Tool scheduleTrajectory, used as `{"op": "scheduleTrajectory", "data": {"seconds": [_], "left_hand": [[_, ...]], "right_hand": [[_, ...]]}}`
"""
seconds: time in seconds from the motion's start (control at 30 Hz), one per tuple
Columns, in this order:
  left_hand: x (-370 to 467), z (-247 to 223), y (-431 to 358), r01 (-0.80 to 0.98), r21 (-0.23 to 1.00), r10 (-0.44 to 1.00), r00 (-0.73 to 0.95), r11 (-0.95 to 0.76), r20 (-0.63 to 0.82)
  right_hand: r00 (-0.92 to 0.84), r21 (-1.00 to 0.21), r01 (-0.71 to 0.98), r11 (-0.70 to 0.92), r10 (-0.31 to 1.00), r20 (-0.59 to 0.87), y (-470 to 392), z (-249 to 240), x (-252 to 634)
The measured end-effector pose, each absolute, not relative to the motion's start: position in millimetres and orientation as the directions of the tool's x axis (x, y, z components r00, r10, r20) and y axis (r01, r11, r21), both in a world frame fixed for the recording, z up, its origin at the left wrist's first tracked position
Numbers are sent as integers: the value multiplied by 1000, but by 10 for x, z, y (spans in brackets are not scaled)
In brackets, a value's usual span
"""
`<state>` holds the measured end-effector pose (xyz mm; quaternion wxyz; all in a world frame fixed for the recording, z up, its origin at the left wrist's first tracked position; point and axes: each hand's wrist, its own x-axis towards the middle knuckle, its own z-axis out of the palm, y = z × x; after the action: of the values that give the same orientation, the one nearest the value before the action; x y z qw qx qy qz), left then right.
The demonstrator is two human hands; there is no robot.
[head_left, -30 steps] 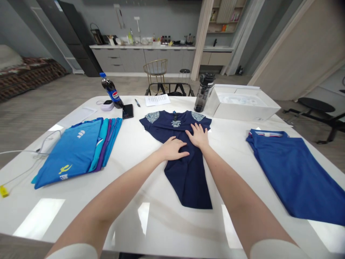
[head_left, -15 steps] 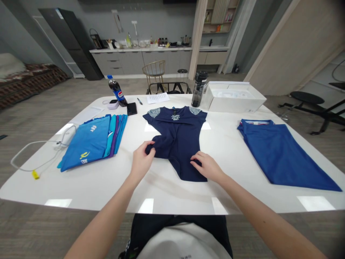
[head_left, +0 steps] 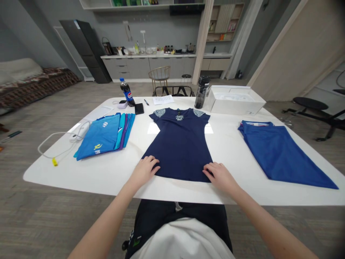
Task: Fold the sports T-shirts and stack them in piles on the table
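A navy T-shirt [head_left: 182,145] with patterned shoulder patches lies spread on the white table [head_left: 118,180], its collar at the far side and its hem toward me. My left hand [head_left: 146,169] is at the left hem corner, with bent fingers closed over the cloth and the thumb at its edge. At the right hem corner, my right hand [head_left: 219,174] pinches the fabric in the same way. The shirt's body looks flat between the hands. Both fingertips partly cover the hem corners.
Folded blue and purple shirts [head_left: 105,135] lie left, beside a white cable [head_left: 45,144]. A larger blue garment [head_left: 283,154] lies right. Toward the back stand a cola bottle [head_left: 127,92], a phone [head_left: 139,108], a dark tumbler [head_left: 201,92] and a white box [head_left: 234,102].
The bunched left side of the navy T-shirt has been pulled out flat toward me. My left hand moved down to the hem corner, and my right hand shifted slightly right and down.
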<state>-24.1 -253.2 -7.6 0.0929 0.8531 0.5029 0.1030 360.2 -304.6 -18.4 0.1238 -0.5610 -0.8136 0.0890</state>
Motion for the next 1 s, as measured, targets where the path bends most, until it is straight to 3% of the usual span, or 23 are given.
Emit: {"op": "scheduleTrajectory", "data": {"seconds": [0.17,0.27,0.4,0.47,0.63,0.77,1.0], "left_hand": [[-71,-1,-2931,681,477,779,626,-556,15],[32,56,-2856,633,541,763,646,-554,25],[257,-11,-2306,716,395,813,555,-576,178],[372,-110,-2036,760,315,822,525,-569,218],[422,-377,-1950,825,171,842,533,-539,84],[351,-417,-2128,832,134,843,535,-538,64],[901,-238,-1185,869,134,880,467,-476,91]], "right_hand": [[-145,-255,960,116,985,-97,-3249,-87,4023],[-123,-251,963,97,988,-91,-3100,4,4013],[-246,-332,898,287,956,160,-2602,-3,3714],[-282,-313,889,335,938,204,-2382,-87,3548],[-332,-211,916,340,941,72,-2386,-360,3359],[-327,-224,922,316,945,-12,-2568,-386,3401],[-175,-245,953,177,984,32,-1511,-173,3442]]}}
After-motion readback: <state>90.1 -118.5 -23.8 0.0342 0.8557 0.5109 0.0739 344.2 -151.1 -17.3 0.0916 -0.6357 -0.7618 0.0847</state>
